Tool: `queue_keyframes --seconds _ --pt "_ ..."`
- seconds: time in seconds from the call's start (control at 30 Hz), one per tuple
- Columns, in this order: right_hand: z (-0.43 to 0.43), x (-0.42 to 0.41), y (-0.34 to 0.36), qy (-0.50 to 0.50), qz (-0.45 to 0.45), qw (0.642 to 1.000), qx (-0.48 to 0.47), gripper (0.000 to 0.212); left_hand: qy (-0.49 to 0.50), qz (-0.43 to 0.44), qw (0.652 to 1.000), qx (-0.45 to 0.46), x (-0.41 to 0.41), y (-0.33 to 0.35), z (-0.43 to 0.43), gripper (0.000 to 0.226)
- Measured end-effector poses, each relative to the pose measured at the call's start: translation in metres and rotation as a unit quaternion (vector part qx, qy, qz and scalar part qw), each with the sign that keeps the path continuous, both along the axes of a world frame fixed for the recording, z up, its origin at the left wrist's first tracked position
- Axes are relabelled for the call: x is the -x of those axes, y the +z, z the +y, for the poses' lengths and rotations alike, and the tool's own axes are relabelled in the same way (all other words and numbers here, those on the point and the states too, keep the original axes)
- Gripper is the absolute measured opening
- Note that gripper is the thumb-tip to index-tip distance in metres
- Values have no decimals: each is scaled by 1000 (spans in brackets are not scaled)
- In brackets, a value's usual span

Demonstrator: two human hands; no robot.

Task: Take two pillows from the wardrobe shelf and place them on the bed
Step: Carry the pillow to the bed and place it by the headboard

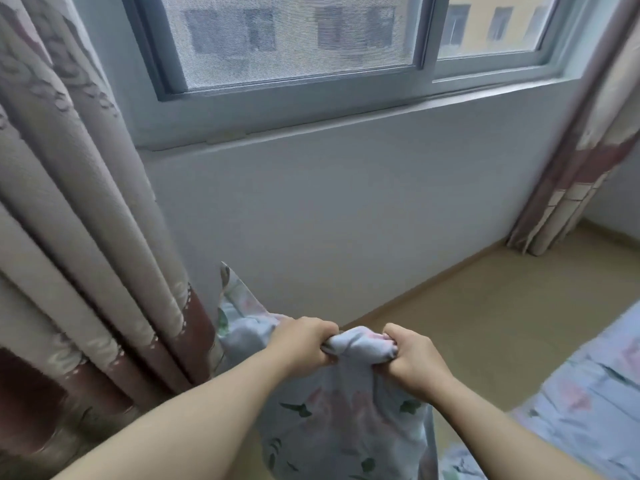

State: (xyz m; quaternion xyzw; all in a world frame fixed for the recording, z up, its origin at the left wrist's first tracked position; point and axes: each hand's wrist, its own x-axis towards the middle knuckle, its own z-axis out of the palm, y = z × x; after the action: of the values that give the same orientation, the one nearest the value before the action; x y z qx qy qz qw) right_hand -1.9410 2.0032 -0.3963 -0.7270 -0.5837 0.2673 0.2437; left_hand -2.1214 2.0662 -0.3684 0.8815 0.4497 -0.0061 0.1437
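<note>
**Room, edges and clearance**
- Wall point(346, 209): one plain pale face fills the centre of the frame. It runs from the sill line down to the floor edge.
- Window point(294, 46): one sliding unit across the top of the frame, with two panes. The left pane is covered by mesh.
- Curtains: two.
  - The left curtain point(69, 202) hangs in deep folds down the whole left side, and its lower band sits just beside the pillow.
  - The right curtain point(588, 150) hangs at the upper right and reaches the floor.
- Floor point(485, 299): a tan strip at centre right. It forms an open lane between the wall base and the bed.
- Bed point(588, 393): one, at the lower right corner, covered in pale blue floral cloth. Its near edge runs diagonally, well apart from the wall.

**Task item**
- Pillow point(346, 427): one in view, at lower centre, in a pale floral cover. It hangs below the hands in front of the wall, off the bed, and one corner points up at its left.
- A patch of similar cloth shows at the bottom edge to the right of the pillow. Its owner cannot be told.

**Hands**
- Two hands, both bare-armed and side by side at lower centre.
- Left hand point(301, 341): the grip is a closed fist round the bunched top edge of the pillow.
- Right hand point(412, 358): the grip is the same, with the fingers curled over the same bunched edge.
</note>
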Motion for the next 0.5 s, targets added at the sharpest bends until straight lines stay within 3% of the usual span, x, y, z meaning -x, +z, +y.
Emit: queue_keyframes --seconds 0.4,0.5 --pt "154 -176 -15 -117 30 993 6 19 -108 35 993 31 -199 -6 196 20" --pt "184 -214 -10 -133 5 991 11 26 -126 25 991 30 -239 -7 229 20"
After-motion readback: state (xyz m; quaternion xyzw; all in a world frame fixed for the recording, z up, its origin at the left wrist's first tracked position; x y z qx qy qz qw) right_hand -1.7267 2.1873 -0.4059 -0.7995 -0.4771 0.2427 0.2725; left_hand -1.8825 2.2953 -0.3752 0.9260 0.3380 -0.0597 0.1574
